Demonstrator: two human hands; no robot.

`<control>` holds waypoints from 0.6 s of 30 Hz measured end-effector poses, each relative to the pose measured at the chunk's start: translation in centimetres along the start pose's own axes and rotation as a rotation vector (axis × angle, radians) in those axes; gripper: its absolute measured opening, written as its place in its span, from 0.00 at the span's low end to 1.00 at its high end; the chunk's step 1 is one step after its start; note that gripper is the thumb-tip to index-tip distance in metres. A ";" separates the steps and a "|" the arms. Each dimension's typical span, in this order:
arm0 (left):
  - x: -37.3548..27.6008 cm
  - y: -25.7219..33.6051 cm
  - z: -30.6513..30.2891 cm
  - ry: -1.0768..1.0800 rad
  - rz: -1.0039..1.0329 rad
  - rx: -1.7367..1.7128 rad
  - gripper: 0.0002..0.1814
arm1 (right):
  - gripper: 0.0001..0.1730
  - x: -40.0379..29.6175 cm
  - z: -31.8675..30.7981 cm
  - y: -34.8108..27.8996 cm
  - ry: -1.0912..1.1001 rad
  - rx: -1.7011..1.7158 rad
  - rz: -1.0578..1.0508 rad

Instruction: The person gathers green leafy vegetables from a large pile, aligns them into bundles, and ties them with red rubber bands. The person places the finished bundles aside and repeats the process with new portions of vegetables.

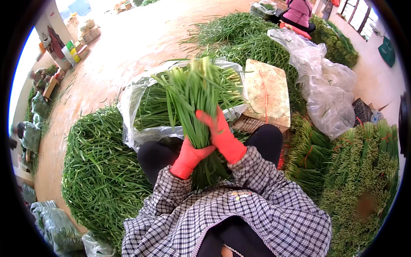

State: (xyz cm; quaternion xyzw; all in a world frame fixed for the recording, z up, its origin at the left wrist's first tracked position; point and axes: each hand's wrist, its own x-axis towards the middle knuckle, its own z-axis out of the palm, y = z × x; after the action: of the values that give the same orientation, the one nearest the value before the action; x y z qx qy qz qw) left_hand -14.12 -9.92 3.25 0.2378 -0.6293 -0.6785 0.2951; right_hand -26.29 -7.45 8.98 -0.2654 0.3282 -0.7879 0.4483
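Note:
Both my hands wear red gloves. Low around a bunch of garlic chives [199,106], my left hand [192,157] is closed with the leaves passing through its grip. My right hand [224,138] clasps the bunch's right side a little higher up, its finger and thumb slightly blurred. Pale cut ends point away from me and leaf tips hang towards my lap. Just beyond stands a container lined with clear plastic [131,119], in which more chives [151,106] lie. The bunch partly covers these.
Loose chives [99,167] are heaped at my left, with another heap [244,35] ahead. A stained board with red string [268,93] lies right of the container. Tied bundles of budded stalks [359,170] and crumpled plastic sheeting [330,86] lie right. A person in pink [298,13] sits further off.

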 end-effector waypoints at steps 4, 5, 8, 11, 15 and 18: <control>-2.4 -0.4 1.8 0.060 -0.159 -0.091 0.35 | 0.31 4.4 -1.0 -2.4 0.039 0.046 -0.112; -3.3 -0.5 1.8 0.087 -0.139 -0.094 0.34 | 0.30 5.3 -0.6 -2.8 0.087 0.040 -0.191; -4.0 -0.6 1.9 -0.038 -0.254 -0.169 0.34 | 0.22 7.8 -1.8 -5.3 -0.077 -0.325 -0.031; -3.9 0.1 1.7 -0.184 -0.288 -0.248 0.36 | 0.18 11.6 -3.8 -8.0 -0.115 -0.082 -0.217; -5.2 -0.6 1.4 -0.129 -0.240 -0.214 0.36 | 0.24 13.8 -6.3 -18.4 -0.107 -0.311 -0.314; -5.3 -0.4 1.4 0.059 -0.261 -0.277 0.34 | 0.29 7.8 -4.6 -21.4 -0.720 -0.847 0.011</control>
State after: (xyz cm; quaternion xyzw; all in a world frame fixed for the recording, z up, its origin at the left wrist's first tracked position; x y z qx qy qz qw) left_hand -11.38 -5.24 2.69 0.2944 -0.4849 -0.7837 0.2529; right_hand -44.48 -4.82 23.12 -0.6734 0.4436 -0.4443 0.3902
